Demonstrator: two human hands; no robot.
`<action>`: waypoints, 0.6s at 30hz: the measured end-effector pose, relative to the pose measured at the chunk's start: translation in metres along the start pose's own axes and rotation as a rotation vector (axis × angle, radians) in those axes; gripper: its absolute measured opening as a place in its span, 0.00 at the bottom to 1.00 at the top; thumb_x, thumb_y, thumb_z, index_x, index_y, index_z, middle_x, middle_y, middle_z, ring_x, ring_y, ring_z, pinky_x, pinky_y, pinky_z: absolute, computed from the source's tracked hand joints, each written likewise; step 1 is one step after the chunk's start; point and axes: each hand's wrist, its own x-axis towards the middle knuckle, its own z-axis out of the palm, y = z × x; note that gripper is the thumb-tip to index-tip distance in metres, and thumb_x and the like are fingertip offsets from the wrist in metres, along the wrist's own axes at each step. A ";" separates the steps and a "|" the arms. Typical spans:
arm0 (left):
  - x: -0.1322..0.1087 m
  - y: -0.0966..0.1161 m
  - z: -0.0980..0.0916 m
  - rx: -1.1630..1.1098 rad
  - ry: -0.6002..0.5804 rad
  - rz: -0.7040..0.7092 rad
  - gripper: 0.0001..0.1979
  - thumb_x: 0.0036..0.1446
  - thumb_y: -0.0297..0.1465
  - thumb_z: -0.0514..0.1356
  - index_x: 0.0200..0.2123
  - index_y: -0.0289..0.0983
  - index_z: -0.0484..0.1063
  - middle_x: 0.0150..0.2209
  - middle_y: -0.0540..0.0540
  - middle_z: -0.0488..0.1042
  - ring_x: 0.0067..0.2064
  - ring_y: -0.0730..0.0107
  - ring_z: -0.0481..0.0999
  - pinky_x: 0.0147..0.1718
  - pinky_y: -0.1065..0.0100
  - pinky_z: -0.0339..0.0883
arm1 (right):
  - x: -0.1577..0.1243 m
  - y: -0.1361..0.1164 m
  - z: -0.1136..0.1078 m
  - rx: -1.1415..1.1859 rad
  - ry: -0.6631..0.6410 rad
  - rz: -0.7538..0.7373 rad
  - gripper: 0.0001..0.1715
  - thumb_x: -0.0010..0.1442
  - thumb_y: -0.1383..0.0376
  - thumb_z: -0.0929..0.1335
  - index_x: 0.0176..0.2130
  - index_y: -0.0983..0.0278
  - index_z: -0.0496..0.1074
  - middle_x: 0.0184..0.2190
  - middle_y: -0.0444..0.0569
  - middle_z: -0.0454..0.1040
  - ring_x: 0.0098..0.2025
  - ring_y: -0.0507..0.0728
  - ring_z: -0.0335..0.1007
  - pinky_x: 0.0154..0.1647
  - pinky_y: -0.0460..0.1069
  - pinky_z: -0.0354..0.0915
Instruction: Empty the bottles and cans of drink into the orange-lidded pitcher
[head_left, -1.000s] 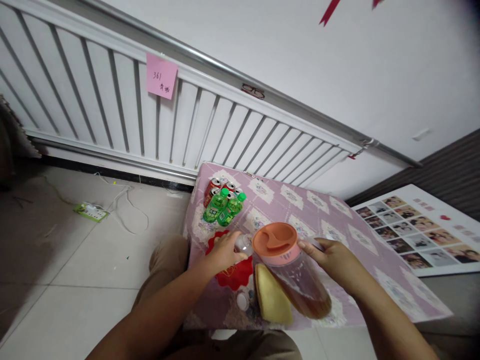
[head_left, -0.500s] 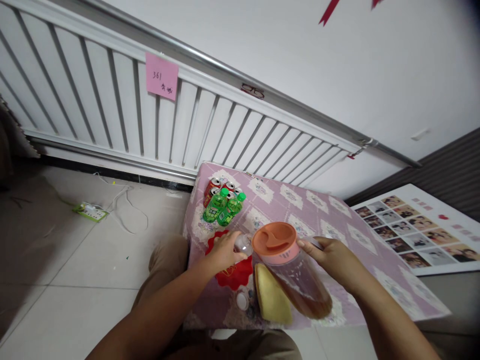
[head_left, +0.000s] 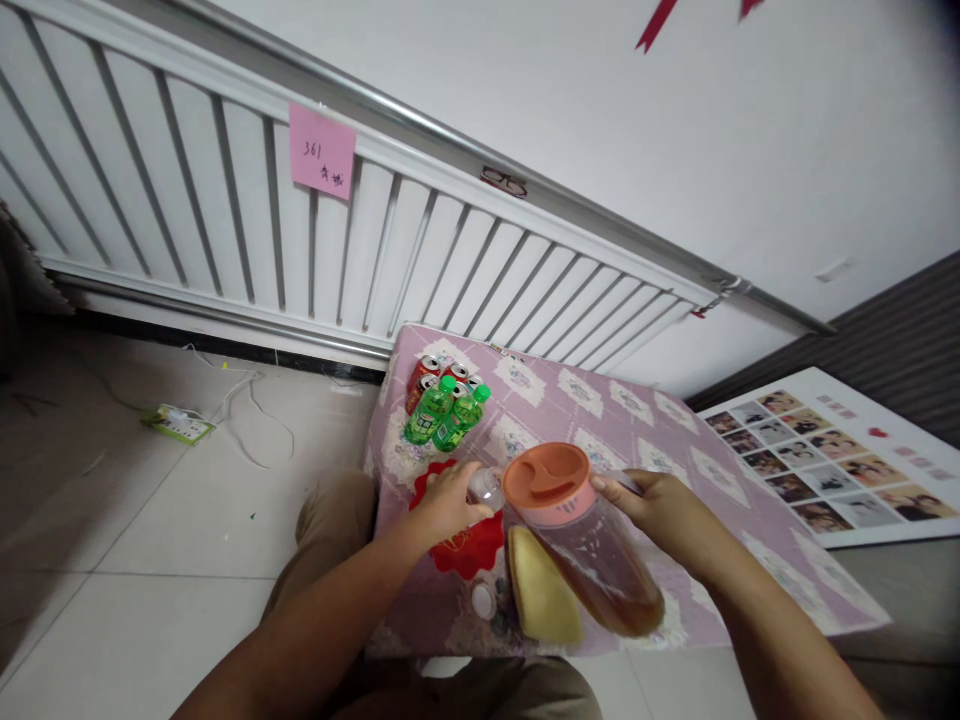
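My right hand (head_left: 651, 508) is wrapped round the handle of a clear pitcher (head_left: 604, 570) with an orange lid (head_left: 547, 475). The pitcher leans to the left, its lid end toward my left hand, and brown liquid lies in its lower part. In my left hand (head_left: 448, 505) is a small clear container (head_left: 487, 487), its mouth close to the lid's edge; whether they touch I cannot tell. Beneath that hand lies a red scalloped mat (head_left: 472, 550). A folded yellow cloth (head_left: 544, 595) is under the pitcher, beside a small white round cap (head_left: 484, 601).
Two green bottles (head_left: 429, 415) and several red cans (head_left: 424, 372) stand at the back left of the cloth-covered table (head_left: 637, 400). Behind it runs a white radiator (head_left: 420, 255). A photo board (head_left: 832, 460) leans at the right. A power strip (head_left: 178, 424) with cables lies on the floor.
The pitcher and both hands hold nearly the same pose. The whole view has shifted very slightly to the left.
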 end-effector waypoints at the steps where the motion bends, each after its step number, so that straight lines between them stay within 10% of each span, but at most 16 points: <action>1: 0.000 0.000 0.000 0.001 0.000 0.002 0.34 0.51 0.38 0.69 0.60 0.41 0.64 0.59 0.40 0.71 0.62 0.48 0.69 0.61 0.49 0.59 | 0.000 -0.001 0.000 -0.003 -0.003 0.002 0.36 0.46 0.33 0.67 0.19 0.63 0.69 0.18 0.44 0.68 0.23 0.55 0.62 0.25 0.49 0.60; 18: 0.000 0.000 0.001 0.005 0.002 -0.005 0.35 0.51 0.38 0.69 0.61 0.41 0.64 0.60 0.40 0.71 0.62 0.47 0.69 0.61 0.49 0.59 | 0.003 0.003 0.000 -0.021 -0.020 0.017 0.36 0.47 0.32 0.67 0.20 0.62 0.69 0.19 0.44 0.66 0.24 0.55 0.62 0.26 0.50 0.60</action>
